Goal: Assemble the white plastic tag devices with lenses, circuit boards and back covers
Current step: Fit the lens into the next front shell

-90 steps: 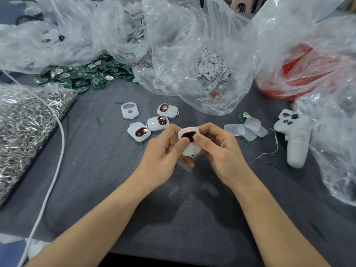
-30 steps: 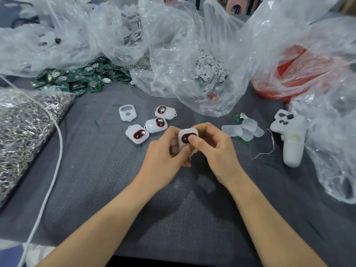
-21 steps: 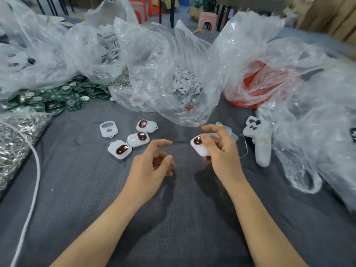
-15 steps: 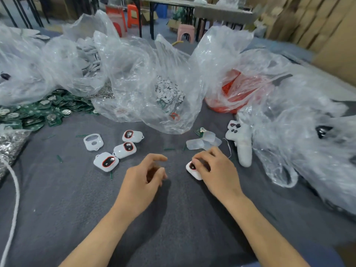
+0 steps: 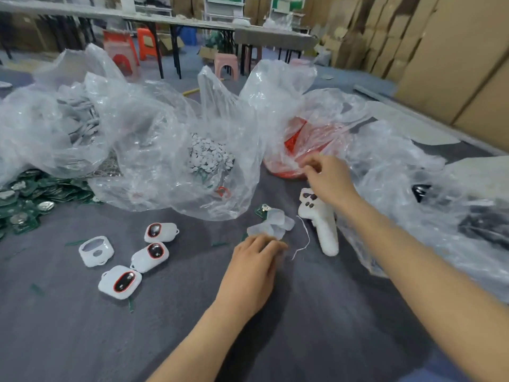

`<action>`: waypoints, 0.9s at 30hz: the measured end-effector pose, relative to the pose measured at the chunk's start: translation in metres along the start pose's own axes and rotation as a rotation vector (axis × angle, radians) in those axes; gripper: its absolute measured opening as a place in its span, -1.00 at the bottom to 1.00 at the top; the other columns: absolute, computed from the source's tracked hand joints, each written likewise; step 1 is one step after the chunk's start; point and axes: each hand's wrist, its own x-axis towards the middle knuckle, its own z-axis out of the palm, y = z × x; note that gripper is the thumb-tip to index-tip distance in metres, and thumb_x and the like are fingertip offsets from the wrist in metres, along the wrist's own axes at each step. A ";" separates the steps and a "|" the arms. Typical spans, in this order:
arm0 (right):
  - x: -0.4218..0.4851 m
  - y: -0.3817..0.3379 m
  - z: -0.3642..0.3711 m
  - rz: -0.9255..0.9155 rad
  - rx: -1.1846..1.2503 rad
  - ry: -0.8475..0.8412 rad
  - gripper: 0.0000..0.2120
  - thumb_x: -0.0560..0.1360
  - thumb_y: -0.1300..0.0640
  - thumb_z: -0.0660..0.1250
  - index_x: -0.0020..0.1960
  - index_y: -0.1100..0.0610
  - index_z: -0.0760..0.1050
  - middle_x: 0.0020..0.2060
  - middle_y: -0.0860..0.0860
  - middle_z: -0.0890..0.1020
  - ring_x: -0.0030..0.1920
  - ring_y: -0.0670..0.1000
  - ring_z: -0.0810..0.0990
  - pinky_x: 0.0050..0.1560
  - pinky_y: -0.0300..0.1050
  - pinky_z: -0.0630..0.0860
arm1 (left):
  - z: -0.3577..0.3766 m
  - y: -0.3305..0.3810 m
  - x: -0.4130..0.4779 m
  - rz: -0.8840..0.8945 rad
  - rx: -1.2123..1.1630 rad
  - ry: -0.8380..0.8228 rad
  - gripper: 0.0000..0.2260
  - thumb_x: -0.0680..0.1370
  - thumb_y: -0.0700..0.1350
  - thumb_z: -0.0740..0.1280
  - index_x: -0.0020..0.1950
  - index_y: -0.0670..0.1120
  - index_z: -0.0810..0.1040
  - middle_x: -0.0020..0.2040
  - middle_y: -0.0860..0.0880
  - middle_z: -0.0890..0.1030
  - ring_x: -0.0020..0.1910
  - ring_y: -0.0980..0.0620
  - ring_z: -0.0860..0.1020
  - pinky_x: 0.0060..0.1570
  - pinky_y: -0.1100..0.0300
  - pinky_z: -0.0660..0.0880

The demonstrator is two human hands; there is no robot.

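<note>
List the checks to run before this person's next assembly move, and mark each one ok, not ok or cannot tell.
1. Empty white shell ready on the table: ok, it lies left of the three fitted tags.
2. Clear lenses within reach: ok, just beyond the left hand.
3. Circuit boards in supply: ok, a green pile at far left.
4. Left hand free: cannot tell, it is blurred and hides whatever is under it.
5. Right hand holding a part: cannot tell; its fingertips are at the red bag.
</note>
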 end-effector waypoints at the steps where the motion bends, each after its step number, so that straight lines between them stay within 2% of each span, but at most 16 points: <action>1: 0.018 0.001 0.001 0.009 -0.030 -0.005 -0.72 0.51 0.34 0.18 0.06 0.18 0.62 0.01 0.07 0.67 0.02 0.03 0.61 0.10 -0.22 0.44 | -0.001 -0.002 0.000 -0.013 -0.031 0.014 -0.80 0.58 -0.19 0.24 0.15 -0.10 0.60 0.10 -0.02 0.59 0.10 -0.12 0.50 0.10 -0.01 0.44; 3: 0.052 0.000 0.008 0.023 -0.110 -0.043 -0.65 0.49 0.42 0.14 0.12 0.22 0.60 0.10 0.13 0.64 0.13 0.10 0.59 0.24 -0.05 0.45 | -0.003 -0.004 0.000 -0.065 -0.090 0.020 -0.80 0.59 -0.21 0.25 0.16 -0.09 0.58 0.12 0.00 0.57 0.11 -0.09 0.47 0.12 0.02 0.42; 5: 0.083 -0.001 0.021 0.076 -0.168 -0.108 -0.64 0.47 0.45 0.15 0.11 0.25 0.62 0.11 0.15 0.63 0.15 0.13 0.56 0.24 -0.03 0.44 | -0.003 -0.002 -0.001 -0.081 -0.112 0.018 -0.81 0.58 -0.18 0.26 0.17 -0.06 0.57 0.12 0.04 0.57 0.13 -0.04 0.45 0.15 0.06 0.39; 8: 0.114 0.001 0.045 0.157 -0.228 -0.195 -0.77 0.47 0.42 0.15 -0.13 0.27 0.57 0.00 0.22 0.57 0.03 0.15 0.55 -0.05 -0.11 0.40 | -0.003 -0.001 0.000 -0.078 -0.122 0.027 -0.81 0.59 -0.09 0.23 0.16 -0.02 0.55 0.09 0.11 0.57 0.13 0.06 0.44 0.15 0.11 0.38; 9: 0.119 0.002 0.053 0.177 -0.256 -0.225 -0.79 0.49 0.40 0.15 -0.08 0.24 0.55 0.05 0.24 0.55 0.05 0.18 0.55 -0.09 -0.13 0.35 | -0.002 -0.001 0.001 -0.094 -0.132 0.027 -0.79 0.60 -0.06 0.20 0.18 -0.01 0.54 0.09 0.12 0.56 0.13 0.09 0.43 0.16 0.13 0.37; 10: 0.123 0.004 0.060 0.184 -0.298 -0.229 -0.76 0.50 0.38 0.15 0.06 0.26 0.54 0.14 0.26 0.53 0.11 0.21 0.54 -0.07 -0.13 0.35 | -0.002 -0.001 0.001 -0.108 -0.139 0.027 -0.76 0.60 -0.02 0.16 0.19 0.01 0.53 0.09 0.13 0.55 0.14 0.11 0.42 0.17 0.16 0.35; 12: 0.131 0.007 0.072 0.182 -0.404 -0.199 -0.63 0.53 0.35 0.14 0.33 0.34 0.38 0.34 0.31 0.39 0.23 0.24 0.47 0.15 -0.06 0.41 | -0.002 0.000 0.002 -0.119 -0.147 0.019 -0.68 0.61 0.05 0.06 0.21 0.03 0.51 0.11 0.15 0.55 0.14 0.13 0.41 0.17 0.23 0.30; 13: 0.136 0.009 0.076 0.194 -0.414 -0.166 -0.60 0.55 0.35 0.11 0.37 0.38 0.31 0.38 0.32 0.34 0.26 0.26 0.43 0.25 -0.01 0.38 | -0.002 0.000 0.003 -0.115 -0.152 0.023 -0.65 0.60 0.06 0.03 0.22 0.02 0.52 0.11 0.15 0.56 0.13 0.13 0.42 0.17 0.25 0.28; 15: 0.141 0.010 0.080 0.207 -0.409 -0.143 -0.65 0.56 0.36 0.07 0.32 0.37 0.36 0.31 0.33 0.41 0.26 0.30 0.42 0.26 0.08 0.35 | -0.002 0.000 0.003 -0.109 -0.155 0.038 -0.64 0.59 0.05 0.04 0.20 0.00 0.55 0.09 0.15 0.58 0.12 0.12 0.45 0.16 0.25 0.28; 17: 0.142 0.008 0.079 0.210 -0.339 -0.135 -0.74 0.55 0.39 0.09 0.18 0.38 0.44 0.20 0.31 0.50 0.22 0.31 0.46 0.18 0.08 0.39 | -0.001 0.000 0.003 -0.110 -0.154 0.056 -0.66 0.59 0.03 0.07 0.18 -0.01 0.57 0.06 0.15 0.60 0.11 0.12 0.47 0.15 0.25 0.29; 18: 0.141 0.006 0.077 0.198 -0.322 -0.123 -0.81 0.52 0.44 0.11 0.01 0.35 0.48 0.10 0.27 0.53 0.18 0.29 0.48 0.09 0.05 0.41 | -0.001 0.000 0.003 -0.109 -0.155 0.064 -0.67 0.58 0.03 0.08 0.17 -0.01 0.57 0.05 0.15 0.60 0.11 0.12 0.47 0.15 0.26 0.29; 20: 0.141 0.005 0.075 0.173 -0.292 -0.091 -0.74 0.44 0.50 0.12 -0.30 0.21 0.35 -0.18 0.14 0.50 0.07 0.23 0.52 -0.08 -0.04 0.39 | -0.001 0.001 0.003 -0.108 -0.163 0.065 -0.68 0.58 0.02 0.09 0.16 -0.01 0.57 0.05 0.15 0.60 0.10 0.12 0.47 0.14 0.26 0.29; 21: 0.142 0.004 0.074 0.187 -0.246 -0.080 -0.73 0.43 0.50 0.11 -0.32 0.19 0.33 -0.24 0.09 0.47 0.03 0.21 0.52 -0.10 -0.05 0.39 | -0.001 0.001 0.002 -0.110 -0.166 0.062 -0.67 0.58 0.03 0.09 0.17 -0.02 0.57 0.05 0.15 0.60 0.11 0.12 0.48 0.14 0.25 0.30; 23: 0.144 0.001 0.069 0.218 -0.130 -0.055 -0.81 0.42 0.44 0.14 -0.25 0.22 0.41 -0.23 0.09 0.49 -0.02 0.16 0.52 -0.15 -0.05 0.46 | -0.002 0.001 0.002 -0.116 -0.170 0.049 -0.65 0.58 0.04 0.07 0.18 -0.02 0.57 0.07 0.15 0.60 0.13 0.11 0.48 0.16 0.22 0.31; 25: 0.144 -0.001 0.059 0.262 -0.040 0.019 -0.82 0.41 0.36 0.23 -0.30 0.14 0.38 -0.31 0.05 0.50 -0.15 0.11 0.55 -0.30 -0.12 0.44 | -0.003 0.002 0.003 -0.119 -0.172 0.043 -0.63 0.59 0.05 0.05 0.18 -0.02 0.57 0.07 0.15 0.60 0.12 0.12 0.47 0.16 0.20 0.32; 27: 0.143 -0.003 0.047 0.297 0.049 0.057 -0.78 0.44 0.29 0.31 -0.34 0.10 0.39 -0.32 0.09 0.57 -0.20 0.06 0.60 -0.24 -0.13 0.52 | -0.004 0.002 0.003 -0.121 -0.177 0.043 -0.64 0.58 0.06 0.05 0.15 -0.01 0.58 0.06 0.14 0.60 0.10 0.14 0.45 0.13 0.20 0.32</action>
